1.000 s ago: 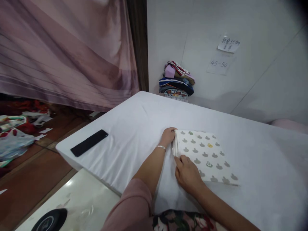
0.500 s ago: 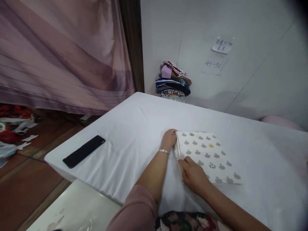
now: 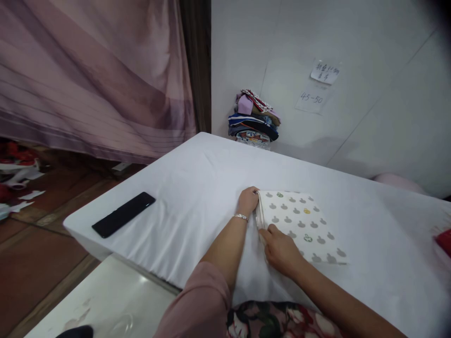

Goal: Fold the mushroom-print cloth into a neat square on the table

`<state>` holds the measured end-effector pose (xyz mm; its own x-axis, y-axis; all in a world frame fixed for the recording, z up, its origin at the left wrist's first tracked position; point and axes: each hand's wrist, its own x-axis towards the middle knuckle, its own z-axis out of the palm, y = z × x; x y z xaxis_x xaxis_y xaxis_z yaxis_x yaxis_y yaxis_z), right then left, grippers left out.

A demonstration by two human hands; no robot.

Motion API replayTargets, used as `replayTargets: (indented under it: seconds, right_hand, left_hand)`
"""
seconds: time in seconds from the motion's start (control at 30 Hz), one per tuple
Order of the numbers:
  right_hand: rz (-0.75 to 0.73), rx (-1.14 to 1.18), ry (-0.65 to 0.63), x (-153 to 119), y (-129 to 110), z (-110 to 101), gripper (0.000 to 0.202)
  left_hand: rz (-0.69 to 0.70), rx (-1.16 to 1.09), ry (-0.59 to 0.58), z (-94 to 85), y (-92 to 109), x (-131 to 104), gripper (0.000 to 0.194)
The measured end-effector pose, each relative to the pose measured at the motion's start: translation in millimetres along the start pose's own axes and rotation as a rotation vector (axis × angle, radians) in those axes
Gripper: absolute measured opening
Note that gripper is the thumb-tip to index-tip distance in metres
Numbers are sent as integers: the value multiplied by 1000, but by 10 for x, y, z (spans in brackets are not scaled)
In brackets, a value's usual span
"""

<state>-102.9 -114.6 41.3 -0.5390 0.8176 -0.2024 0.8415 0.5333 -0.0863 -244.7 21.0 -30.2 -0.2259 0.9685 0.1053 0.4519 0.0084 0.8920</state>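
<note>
A folded white cloth (image 3: 299,216) printed with grey, green and yellow shapes lies on the white-covered table (image 3: 197,173). My left hand (image 3: 248,201) grips its far left corner, with the fingertips partly hidden at the edge. Nearer to me, my right hand (image 3: 280,249) pinches the same left edge, where several layers of the fold show. The right hand and forearm cover the cloth's near left corner.
A black phone (image 3: 123,214) lies on the table's left part. Folded clothes (image 3: 252,119) are stacked beyond the far edge, by the wall with paper notes (image 3: 324,72). A pink curtain (image 3: 105,80) hangs at the left. Something red (image 3: 444,241) shows at the right edge.
The view has shifted slightly, and a red item has come into sight at the right edge. Both hands keep their hold on the cloth's left edge.
</note>
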Motion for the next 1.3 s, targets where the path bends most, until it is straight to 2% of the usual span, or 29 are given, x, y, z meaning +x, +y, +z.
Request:
replayTargets:
  seconds: [0.13,0.3,0.37,0.43,0.53,0.63,0.73,0.8,0.93,1.03,1.1,1.2,1.3]
  right_hand:
    - [-2,26,26,-10,-36,47,45]
    - [27,6,55,-22,-31,111,50]
    - [26,36,70,-17,3,127,50]
    - [31,87,96,-12,49,138,50]
    - [46,158,129,-13,101,164,53]
    - [26,141,134,-29,92,201,54]
    - [4,110,108,-40,78,191,53]
    - [-7,178,92,-16,112,129,52]
    - [77,370,130,185,270,-82,46]
    - [215,315,197,423,352,-190,36]
    - [267,245,174,556,369,-196,33]
    - [282,189,144,660,390,-132,21]
    - [240,285,199,677,457,-62,15]
  left_hand:
    - [31,-48,-71,-44,-32,19,27]
    - [47,-270,-259,-145,-114,70,32]
    - [42,-350,-287,-160,-134,80,36]
    - [54,-372,-265,-145,-140,79,35]
    - [65,-304,-172,-88,-121,63,29]
    - [10,-222,-91,-41,-83,41,29]
    - [-31,-187,-76,-30,-59,33,30]
    - [-19,-179,-89,-38,-62,39,29]
    - [36,-229,-161,-72,-83,60,23]
    - [5,-322,-189,-104,-72,60,27]
    - [-24,-362,-164,-129,-45,54,29]
    - [-4,-365,-92,-174,13,44,20]
    - [57,-348,-73,-237,79,26,10]
